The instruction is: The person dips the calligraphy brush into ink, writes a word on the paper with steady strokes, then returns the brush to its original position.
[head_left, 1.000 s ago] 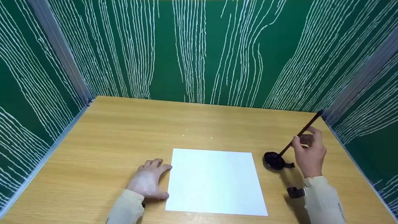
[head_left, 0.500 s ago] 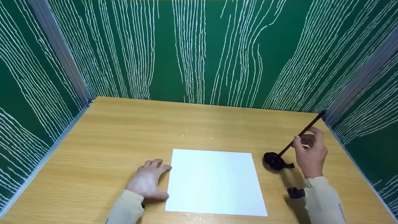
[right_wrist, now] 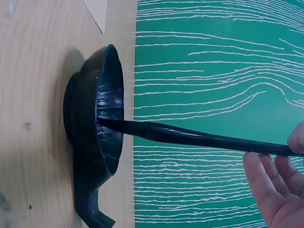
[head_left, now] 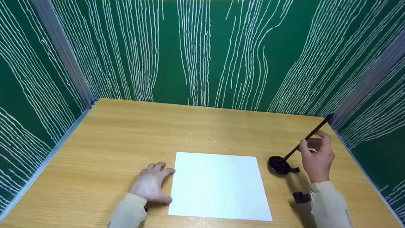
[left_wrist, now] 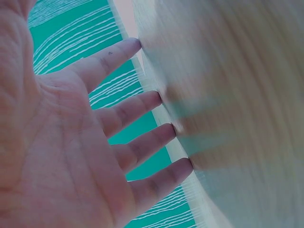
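Note:
A dark-handled brush [right_wrist: 190, 136] is pinched between the thumb and fingers of my right hand [head_left: 318, 160]. Its tip dips into a small black ink dish [head_left: 278, 165] with a curved handle, standing right of a blank white sheet of paper [head_left: 220, 186]. Dark wet streaks show on the dish's inner wall in the right wrist view. My left hand [head_left: 150, 183] rests on the table with fingers spread, its thumb and index finger at the paper's left edge. The left wrist view shows the fingertips [left_wrist: 183, 166] touching the tabletop and the palm holding nothing.
The wooden table [head_left: 126, 126] is walled by green panels [head_left: 167, 47] with wavy white lines. Grey posts [head_left: 63, 50] stand at the back corners. A few tiny white specks lie behind the paper. A dark wrist-camera piece [head_left: 301, 197] sticks out from the right sleeve.
The right hand and brush have shifted very slightly to the right, with the brush tip still in the dish. The left hand and paper stay where they were.

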`<state>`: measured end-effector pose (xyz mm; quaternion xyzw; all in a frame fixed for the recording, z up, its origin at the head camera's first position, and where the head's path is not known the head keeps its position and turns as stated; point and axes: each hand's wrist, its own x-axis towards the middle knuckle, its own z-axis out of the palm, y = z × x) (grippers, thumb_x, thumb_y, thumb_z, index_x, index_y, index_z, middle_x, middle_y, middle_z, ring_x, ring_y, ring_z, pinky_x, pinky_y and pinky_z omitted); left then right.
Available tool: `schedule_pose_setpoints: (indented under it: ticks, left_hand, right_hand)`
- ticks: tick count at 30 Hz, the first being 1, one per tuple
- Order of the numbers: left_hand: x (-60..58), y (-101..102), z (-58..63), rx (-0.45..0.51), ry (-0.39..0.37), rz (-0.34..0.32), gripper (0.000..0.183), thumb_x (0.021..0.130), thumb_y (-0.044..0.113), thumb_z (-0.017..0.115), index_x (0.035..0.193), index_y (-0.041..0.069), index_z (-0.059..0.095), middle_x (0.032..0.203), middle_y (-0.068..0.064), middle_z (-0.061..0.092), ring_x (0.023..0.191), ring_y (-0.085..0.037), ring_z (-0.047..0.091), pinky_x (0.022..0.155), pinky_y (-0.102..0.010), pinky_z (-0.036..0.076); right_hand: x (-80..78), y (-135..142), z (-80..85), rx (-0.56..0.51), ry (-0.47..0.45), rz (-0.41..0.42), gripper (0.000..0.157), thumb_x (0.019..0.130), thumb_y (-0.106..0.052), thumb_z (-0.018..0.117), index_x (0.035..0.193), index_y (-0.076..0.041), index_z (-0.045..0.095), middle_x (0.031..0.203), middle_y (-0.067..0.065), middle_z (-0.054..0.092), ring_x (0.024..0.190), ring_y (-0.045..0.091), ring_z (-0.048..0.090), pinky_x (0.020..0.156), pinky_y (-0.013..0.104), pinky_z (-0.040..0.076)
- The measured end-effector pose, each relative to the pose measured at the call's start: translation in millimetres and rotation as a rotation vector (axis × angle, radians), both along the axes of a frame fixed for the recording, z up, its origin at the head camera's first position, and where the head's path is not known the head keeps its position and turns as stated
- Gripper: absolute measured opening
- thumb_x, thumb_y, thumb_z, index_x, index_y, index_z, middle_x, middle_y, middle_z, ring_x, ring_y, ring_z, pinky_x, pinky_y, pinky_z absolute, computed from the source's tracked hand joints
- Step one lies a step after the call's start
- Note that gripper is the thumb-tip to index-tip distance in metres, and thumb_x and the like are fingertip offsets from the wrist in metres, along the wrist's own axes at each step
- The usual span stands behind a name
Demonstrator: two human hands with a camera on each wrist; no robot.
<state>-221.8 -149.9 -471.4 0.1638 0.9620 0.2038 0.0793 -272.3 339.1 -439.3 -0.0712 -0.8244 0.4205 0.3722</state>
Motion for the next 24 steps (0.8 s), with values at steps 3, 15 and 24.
schedule_pose_setpoints:
  ticks: [3,15,24]
  left_hand:
    - [1.3,0.2,-0.1,0.003,-0.003,0.003,0.093,0.061,0.038,0.088,0.147,0.015,0.059,0.158,-0.022,0.048,0.145,-0.046,0.044,0.114,-0.068,0.040]
    - [1.3,-0.9,-1.3,0.032,0.018,-0.013,0.091,0.062,0.035,0.086,0.147,0.015,0.059,0.156,-0.025,0.049,0.142,-0.049,0.045,0.113,-0.069,0.040]
    - [1.1,-0.1,-0.5,0.020,0.023,-0.010,0.094,0.061,0.037,0.087,0.148,0.014,0.058,0.156,-0.025,0.049,0.143,-0.048,0.045,0.114,-0.068,0.041]
  right_hand:
    - [1.2,-1.2,1.5,-0.001,0.006,0.006,0.042,0.101,-0.013,0.062,0.140,-0.001,0.053,0.092,-0.023,0.060,0.076,-0.015,0.058,0.071,0.000,0.047]
    - [4.3,-2.7,9.9,-0.008,0.065,-0.012,0.042,0.100,-0.013,0.063,0.138,0.002,0.055,0.090,-0.031,0.059,0.072,-0.017,0.058,0.069,0.000,0.046]
    - [9.3,-2.8,21.1,-0.040,0.042,-0.049,0.043,0.101,-0.016,0.065,0.141,-0.003,0.053,0.094,-0.031,0.058,0.076,-0.015,0.060,0.072,0.000,0.048]
